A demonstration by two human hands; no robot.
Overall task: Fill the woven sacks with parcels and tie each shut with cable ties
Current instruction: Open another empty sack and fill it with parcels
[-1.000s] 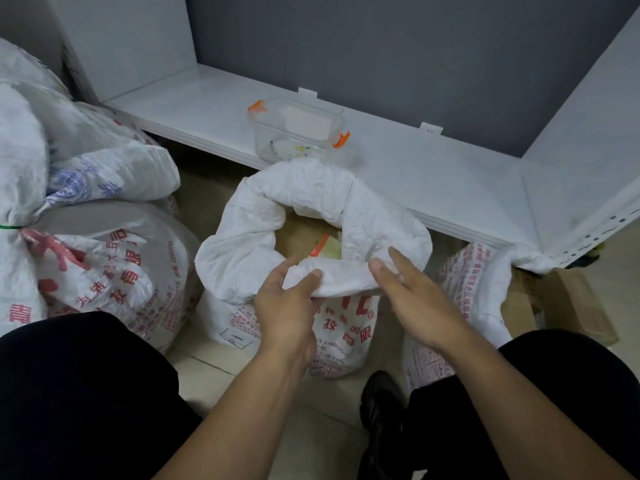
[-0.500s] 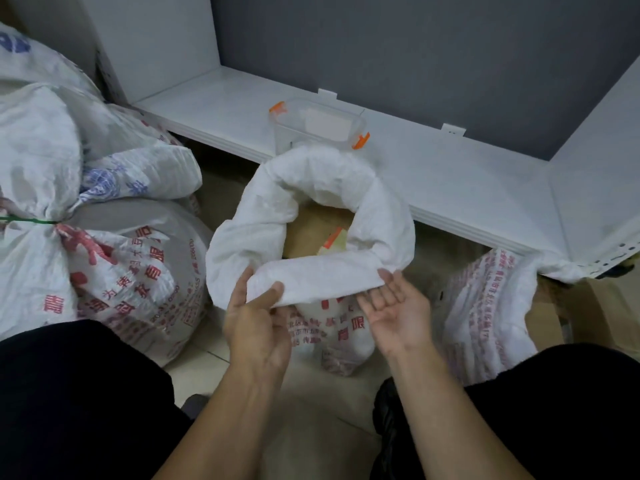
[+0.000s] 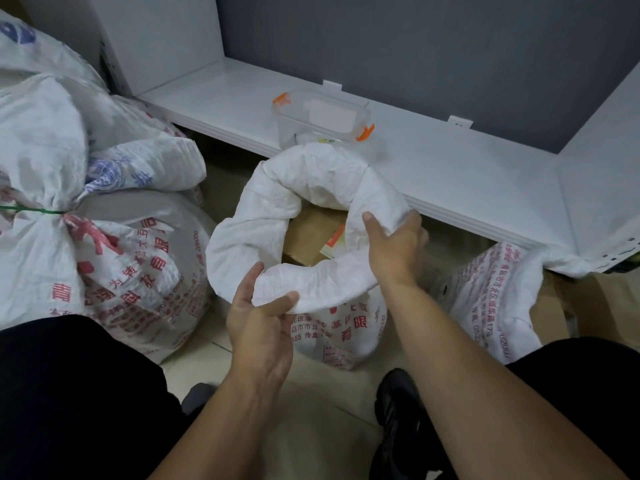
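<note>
Both hands grip the rolled rim of the open woven sack (image 3: pixel 311 209) at frame centre: left hand (image 3: pixel 263 327) pinching the near edge, right hand (image 3: pixel 394 244) curled over the right side. Cardboard parcels (image 3: pixel 308 233) sit inside. Unrolling unevenly could tip the sack and spill them.

The open sack (image 3: pixel 311 209) stands between a tied sack (image 3: pixel 114 258) at left and another sack (image 3: pixel 491 299) at right, before the shelf (image 3: pixel 450 174).

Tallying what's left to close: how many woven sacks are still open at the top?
2: the rolled-rim sack gripped by left hand and right hand, and another sack at right. Others may be hidden.
</note>
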